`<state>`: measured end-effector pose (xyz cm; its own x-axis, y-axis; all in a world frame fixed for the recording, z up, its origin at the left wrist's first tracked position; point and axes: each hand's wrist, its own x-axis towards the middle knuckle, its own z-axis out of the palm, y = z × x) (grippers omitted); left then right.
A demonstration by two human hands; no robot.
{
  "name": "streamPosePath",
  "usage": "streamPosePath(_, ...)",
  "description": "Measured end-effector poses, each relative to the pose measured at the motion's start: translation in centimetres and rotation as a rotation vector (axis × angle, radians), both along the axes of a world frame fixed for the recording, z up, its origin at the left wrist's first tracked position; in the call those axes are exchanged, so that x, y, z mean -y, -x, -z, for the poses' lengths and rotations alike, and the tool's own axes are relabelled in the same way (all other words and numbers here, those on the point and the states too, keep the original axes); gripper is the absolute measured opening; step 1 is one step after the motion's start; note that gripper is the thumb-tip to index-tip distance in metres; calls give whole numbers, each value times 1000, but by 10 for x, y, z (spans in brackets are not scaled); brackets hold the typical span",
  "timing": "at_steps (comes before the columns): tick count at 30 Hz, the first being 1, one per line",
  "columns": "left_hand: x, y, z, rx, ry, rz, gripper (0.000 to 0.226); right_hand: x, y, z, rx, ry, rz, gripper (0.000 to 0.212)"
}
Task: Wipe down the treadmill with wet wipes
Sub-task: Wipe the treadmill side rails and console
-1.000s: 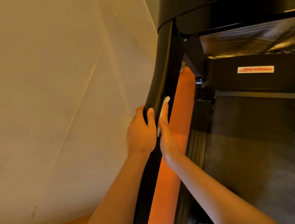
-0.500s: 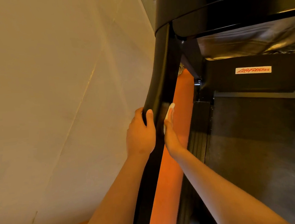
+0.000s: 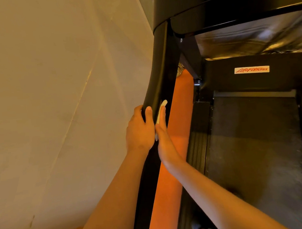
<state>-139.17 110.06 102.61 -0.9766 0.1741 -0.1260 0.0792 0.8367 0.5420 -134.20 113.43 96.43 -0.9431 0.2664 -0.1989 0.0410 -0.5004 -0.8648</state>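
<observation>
Both hands on the treadmill's left upright post [image 3: 163,73], a wet wipe [image 3: 161,109] pressed to its inner face.

The left hand [image 3: 140,131] grips the post from the wall side, thumb across its front. The right hand [image 3: 165,142] lies flat with straight fingers, pinning the white wipe against the post. The pale wall [image 3: 54,104] stands close on the left. A strip of orange floor [image 3: 181,115] runs between the post and the ribbed side rail [image 3: 197,146]. The dark belt [image 3: 255,150] lies right of that, a brand label [image 3: 251,70] at its front edge. The console [image 3: 228,1] overhangs above.

Bare forearms [image 3: 110,200], left hand [image 3: 140,131], right hand [image 3: 164,142]
</observation>
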Motion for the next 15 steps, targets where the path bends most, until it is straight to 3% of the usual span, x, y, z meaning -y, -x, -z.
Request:
streamPosePath(4,8,-4,1,49,-41,-19,47,18,-25,3,-41,-45,-28,72)
streamPosePath(9,35,-38,3,77,14,-33,51,-1,2,4,0,-147,1,76)
streamPosePath(15,40,-40,9,10,48,-64,41,-17,27,31,100,-198,49,70)
